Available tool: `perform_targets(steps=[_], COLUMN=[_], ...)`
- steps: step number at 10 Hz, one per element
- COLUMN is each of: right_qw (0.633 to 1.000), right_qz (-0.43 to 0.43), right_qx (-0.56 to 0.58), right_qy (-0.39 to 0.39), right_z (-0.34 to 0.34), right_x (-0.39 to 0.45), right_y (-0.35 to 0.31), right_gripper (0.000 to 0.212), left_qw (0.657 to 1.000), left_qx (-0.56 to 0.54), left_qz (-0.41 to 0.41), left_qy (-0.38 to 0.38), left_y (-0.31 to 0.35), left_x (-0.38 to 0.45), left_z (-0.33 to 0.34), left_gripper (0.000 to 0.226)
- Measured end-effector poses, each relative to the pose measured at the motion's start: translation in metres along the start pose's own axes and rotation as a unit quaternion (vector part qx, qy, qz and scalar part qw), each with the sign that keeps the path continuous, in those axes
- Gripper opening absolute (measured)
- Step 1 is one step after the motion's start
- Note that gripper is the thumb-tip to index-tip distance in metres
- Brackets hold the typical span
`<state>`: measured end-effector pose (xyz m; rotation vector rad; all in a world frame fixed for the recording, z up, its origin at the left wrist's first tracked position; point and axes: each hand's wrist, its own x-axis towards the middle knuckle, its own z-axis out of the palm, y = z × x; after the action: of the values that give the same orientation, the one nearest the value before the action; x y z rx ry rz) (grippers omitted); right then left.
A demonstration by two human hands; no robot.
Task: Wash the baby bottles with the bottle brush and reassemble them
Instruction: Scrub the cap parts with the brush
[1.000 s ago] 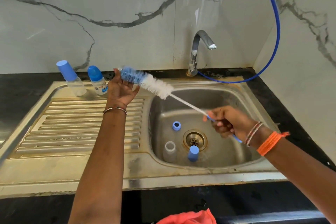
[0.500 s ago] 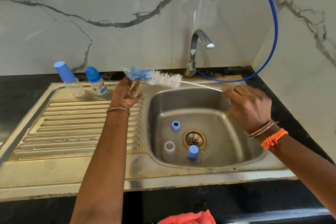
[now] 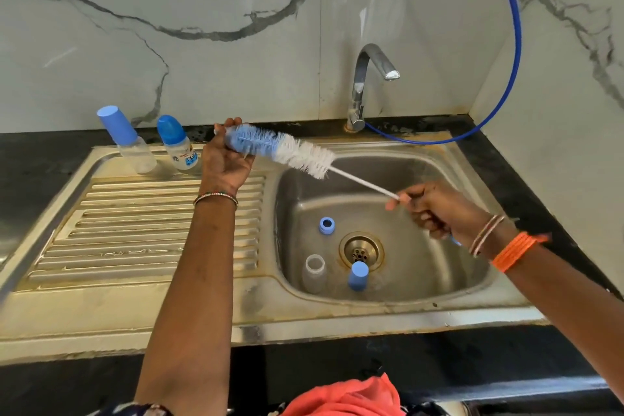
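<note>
Bottle brush (image 3: pixel 287 152) held over sink (image 3: pixel 422 159) rim, angled: right hand (image 3: pixel 435 209) pinches the white stem, left hand (image 3: pixel 224 159) cups the blue bristle tip with fingers curled round it. Two capped bottles (image 3: pixel 177 143) stand on drainboard (image 3: pixel 101 233). In basin: open bottle (image 3: pixel 314 273), blue cap (image 3: pixel 358 276), blue ring (image 3: pixel 327 225).

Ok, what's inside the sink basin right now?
In the sink basin: a blue ring, a clear bottle, a blue cap at the drain. The right hand hides some floor.

The bottle with the domed blue cap (image 3: pixel 178 145) carries a printed label. Its lettering is too blurred to read.
</note>
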<state>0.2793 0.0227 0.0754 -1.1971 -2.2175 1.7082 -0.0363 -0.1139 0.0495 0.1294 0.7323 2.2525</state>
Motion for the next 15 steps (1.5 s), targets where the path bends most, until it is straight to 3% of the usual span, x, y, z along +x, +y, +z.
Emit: perform_targets(steps=[1,2,3,4,5,6,7,8,9,10,11,12,13,14,15], right_qw=[0.946,0.938,0.942,0.96,0.976,0.989,0.979,0.963,0.951,0.946,0.947,0.95,0.952,0.953,0.952], right_qz=[0.186,0.214,0.2,0.166,0.127,0.047,-0.077,-0.169,-0.197,-0.21,-0.209,-0.201,-0.202,-0.202,-0.201], right_qx=[0.185,0.222,0.256,0.223,0.176,0.1,0.022,-0.026,-0.052,-0.042,-0.036,-0.057,-0.058,-0.047,-0.039], right_qy=[-0.191,-0.16,-0.088,-0.035,0.003,0.097,0.186,0.21,0.235,0.242,0.241,0.233,0.221,0.219,0.229], right_z=[-0.01,-0.023,-0.035,-0.032,-0.015,0.008,0.019,0.022,0.022,0.024,0.024,0.029,0.034,0.034,0.032], right_x=[0.004,0.009,0.014,0.02,0.034,0.044,0.056,0.071,0.089,0.106,0.118,0.124,0.127,0.127,0.125], right_y=[0.009,0.02,0.031,0.041,0.047,0.049,0.052,0.053,0.049,0.046,0.048,0.055,0.062,0.064,0.063], right_gripper=[0.022,0.023,0.027,0.028,0.029,0.029,0.025,0.021,0.021,0.022,0.021,0.024,0.025,0.024,0.023], left_qw=[0.998,0.998,0.99,0.928,0.821,0.731,0.659,0.62,0.569,0.587,0.569,0.544,0.423,0.306,0.312], left_qx=[-0.066,-0.022,0.137,0.371,0.57,0.675,0.744,0.771,0.81,0.791,0.804,0.82,0.878,0.916,0.91], left_qz=[0.021,0.039,-0.016,-0.031,0.003,-0.042,-0.071,-0.119,-0.122,-0.152,-0.156,-0.154,-0.169,-0.166,-0.099], left_qy=[-0.013,0.037,0.042,0.029,-0.044,-0.089,-0.083,-0.079,-0.072,-0.077,-0.073,-0.085,-0.15,-0.199,-0.253], left_y=[-0.002,-0.003,-0.012,-0.054,-0.11,-0.144,-0.159,-0.165,-0.178,-0.191,-0.2,-0.206,-0.203,-0.201,-0.209], left_x=[-0.004,-0.003,-0.002,-0.004,0.006,0.016,0.019,0.02,0.028,0.034,0.036,0.035,0.036,0.034,0.028], left_z=[0.001,-0.004,-0.014,-0.013,-0.026,-0.052,-0.072,-0.087,-0.101,-0.106,-0.11,-0.117,-0.113,-0.094,-0.07], left_gripper=[0.013,0.012,0.013,0.013,0.025,0.027,0.021,0.019,0.018,0.023,0.017,0.029,0.025,0.056,0.056])
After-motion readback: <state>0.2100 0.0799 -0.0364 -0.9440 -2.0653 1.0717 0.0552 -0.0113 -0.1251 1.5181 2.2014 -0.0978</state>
